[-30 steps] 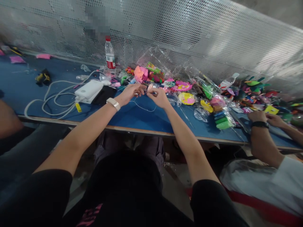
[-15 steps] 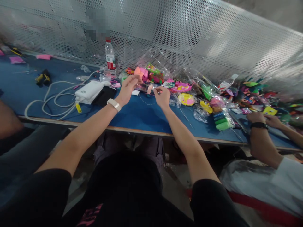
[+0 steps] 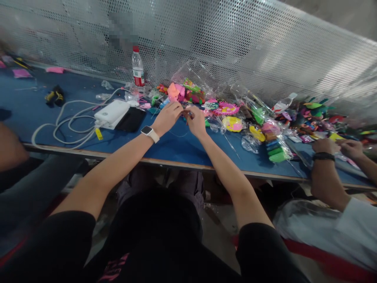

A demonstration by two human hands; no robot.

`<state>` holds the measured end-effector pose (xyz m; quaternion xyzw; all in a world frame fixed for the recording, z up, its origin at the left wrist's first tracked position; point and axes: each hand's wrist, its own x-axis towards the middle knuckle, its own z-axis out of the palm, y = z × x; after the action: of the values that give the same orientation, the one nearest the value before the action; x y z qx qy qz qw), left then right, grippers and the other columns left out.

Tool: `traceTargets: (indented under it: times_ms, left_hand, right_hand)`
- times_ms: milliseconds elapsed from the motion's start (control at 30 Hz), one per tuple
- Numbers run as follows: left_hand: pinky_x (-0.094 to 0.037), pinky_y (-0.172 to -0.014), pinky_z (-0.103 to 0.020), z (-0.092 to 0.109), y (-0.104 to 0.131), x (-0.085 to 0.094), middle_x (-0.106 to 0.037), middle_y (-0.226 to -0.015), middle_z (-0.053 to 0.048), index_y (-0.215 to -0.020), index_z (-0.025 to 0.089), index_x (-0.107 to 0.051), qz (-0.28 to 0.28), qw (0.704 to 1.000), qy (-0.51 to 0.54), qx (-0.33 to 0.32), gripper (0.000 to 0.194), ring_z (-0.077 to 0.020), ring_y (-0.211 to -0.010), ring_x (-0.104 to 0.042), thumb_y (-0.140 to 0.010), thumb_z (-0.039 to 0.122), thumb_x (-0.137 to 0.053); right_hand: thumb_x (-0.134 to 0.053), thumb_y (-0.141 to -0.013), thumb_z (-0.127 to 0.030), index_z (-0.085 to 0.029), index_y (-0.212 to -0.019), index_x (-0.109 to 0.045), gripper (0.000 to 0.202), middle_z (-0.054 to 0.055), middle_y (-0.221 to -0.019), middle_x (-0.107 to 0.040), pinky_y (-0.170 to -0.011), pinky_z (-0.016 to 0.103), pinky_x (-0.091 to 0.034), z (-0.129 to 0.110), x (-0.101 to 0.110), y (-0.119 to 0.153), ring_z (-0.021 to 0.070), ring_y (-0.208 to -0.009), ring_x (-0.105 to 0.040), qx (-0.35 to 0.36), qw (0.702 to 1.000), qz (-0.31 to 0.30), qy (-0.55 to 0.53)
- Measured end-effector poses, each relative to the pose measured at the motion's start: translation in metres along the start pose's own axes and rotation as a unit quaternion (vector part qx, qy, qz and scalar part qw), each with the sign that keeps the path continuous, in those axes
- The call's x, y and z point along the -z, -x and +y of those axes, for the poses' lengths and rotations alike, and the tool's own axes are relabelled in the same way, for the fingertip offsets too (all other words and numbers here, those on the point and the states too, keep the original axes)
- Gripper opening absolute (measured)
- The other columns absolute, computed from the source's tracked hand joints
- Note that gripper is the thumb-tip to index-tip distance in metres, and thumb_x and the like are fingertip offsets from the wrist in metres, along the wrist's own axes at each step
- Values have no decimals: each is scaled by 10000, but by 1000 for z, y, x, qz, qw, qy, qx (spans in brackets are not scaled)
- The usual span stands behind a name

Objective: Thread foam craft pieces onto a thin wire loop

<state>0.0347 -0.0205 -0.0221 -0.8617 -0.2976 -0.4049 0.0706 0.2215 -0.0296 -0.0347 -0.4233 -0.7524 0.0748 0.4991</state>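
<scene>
My left hand (image 3: 169,116), with a pale-banded watch (image 3: 150,133) at its wrist, is closed, its fingertips meeting those of my right hand (image 3: 194,121). The right hand is pinched as well. Something small and dark is between the fingertips, too small to make out. Just behind the hands lie orange and pink foam shapes (image 3: 176,92) and a green packet (image 3: 191,85). A yellow and pink round piece (image 3: 232,124) rests to the right of my right hand, near a pink scalloped piece (image 3: 226,108).
A white power bank (image 3: 112,113) with looped cable and a black phone (image 3: 131,119) lie left on the blue table (image 3: 176,151). A red-capped bottle (image 3: 138,68) stands behind. At right, another person's hands (image 3: 325,146) work beside heaped colourful pieces; another person's arm (image 3: 11,147) is at left.
My left hand has moved right and down, turned over and closed, bringing its fingertips to my right hand. My right hand has shifted slightly left. The person's hands at right have moved a little.
</scene>
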Motion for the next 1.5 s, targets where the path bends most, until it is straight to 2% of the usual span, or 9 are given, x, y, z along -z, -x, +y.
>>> traceTargets:
  times_ms: [333,500,700,867,1000,1133,1333,1433,1500]
  left_hand:
    - [-537,-1083,-503,-1,2,2,-735,-1174,-147,-1162,192,-736,4,1000,-21,4,278,-309,-1190,-670,-1044,99,-503]
    - [-535,-1075,-498,-3,4,3,-744,-1144,-136,-1150,196,-760,17,1000,-13,10,286,-299,-1167,-676,-1055,115,-503]
    - [-532,-1089,-489,-3,4,2,-763,-1200,-148,-1109,179,-790,14,1000,1,16,253,-293,-1177,-687,-1068,184,-541]
    - [-530,-1083,-484,-9,5,1,-813,-1102,-93,-1025,226,-812,23,996,81,41,176,-268,-1111,-724,-1030,261,-639]
    - [-552,-964,-440,-16,6,4,-814,-966,-63,-912,237,-794,31,978,184,96,143,-240,-949,-730,-968,356,-739]
    - [-548,-796,-385,-20,4,4,-768,-840,-67,-838,207,-748,4,942,307,134,225,-195,-778,-682,-907,413,-803]
    - [-555,-735,-340,-22,4,2,-790,-888,-81,-874,213,-661,-59,865,468,171,246,-158,-761,-694,-866,402,-818]
    - [-584,-807,-358,-25,6,3,-810,-922,-90,-966,215,-650,-93,871,459,148,236,-201,-892,-766,-841,335,-809]
    - [-584,-848,-366,-26,8,4,-818,-935,-86,-1011,214,-647,-107,905,398,107,226,-221,-934,-783,-845,294,-778]
  right_hand:
    - [-608,-1035,-300,-256,-1052,-757,156,88,-1043,-756,-955,461,-548,-2,-2,3,272,-987,-685,50,997,11,65]
    - [-611,-1046,-350,-258,-1013,-734,158,77,-1007,-752,-897,445,-560,2,-5,3,254,-907,-678,35,997,17,69]
    - [-616,-1015,-266,-250,-1013,-722,107,69,-980,-734,-890,434,-557,5,-2,4,253,-932,-684,61,996,14,67]
    - [-599,-1025,-251,-259,-1040,-726,128,61,-1010,-724,-897,409,-552,4,2,7,238,-943,-684,59,995,-7,83]
    - [-602,-1061,-323,-270,-1080,-738,148,64,-1065,-725,-917,416,-552,1,6,8,235,-936,-673,47,996,-28,73]
    - [-591,-1076,-362,-275,-1078,-751,181,66,-1044,-718,-916,436,-554,-3,10,7,238,-918,-664,57,997,-29,48]
    - [-586,-1079,-378,-288,-1046,-751,191,60,-1014,-717,-923,445,-564,-6,14,5,241,-927,-666,79,996,-32,38]
    - [-596,-1073,-365,-290,-1054,-748,171,52,-1036,-726,-888,430,-567,-5,15,5,226,-873,-647,63,995,-37,65]
    - [-601,-1070,-344,-281,-1059,-747,159,53,-1045,-735,-885,417,-560,-4,13,6,227,-886,-653,58,994,-36,82]
